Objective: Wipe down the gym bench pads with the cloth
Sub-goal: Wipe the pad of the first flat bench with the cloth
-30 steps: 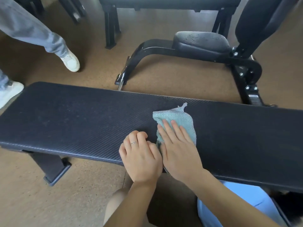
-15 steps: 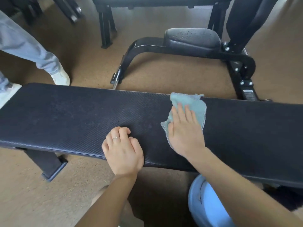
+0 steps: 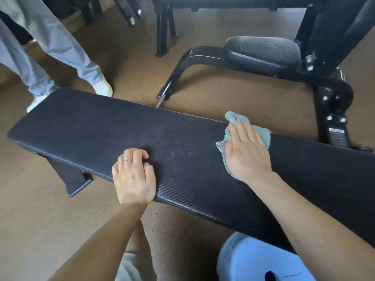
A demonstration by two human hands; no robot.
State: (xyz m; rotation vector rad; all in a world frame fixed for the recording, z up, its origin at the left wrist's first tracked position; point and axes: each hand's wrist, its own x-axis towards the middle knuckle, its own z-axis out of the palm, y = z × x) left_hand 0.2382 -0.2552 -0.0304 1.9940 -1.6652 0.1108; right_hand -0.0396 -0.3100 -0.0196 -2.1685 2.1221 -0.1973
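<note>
A long black flat bench pad runs across the view from left to lower right. A teal cloth lies bunched on the pad's far edge, right of the middle. My right hand presses flat on the cloth with straight fingers. My left hand rests on the pad's near edge, its fingers curled under and a ring on one finger; it holds nothing.
Behind the pad stands a second bench, its small black seat pad dotted with drops, on a black frame. Another black bench is further back. A person's legs in pale jeans and white shoes stand at the pad's left end. A light blue stool sits below.
My right hand has slid the cloth from the pad's near middle toward its far edge and to the right. My left hand has stayed resting on the near edge.
</note>
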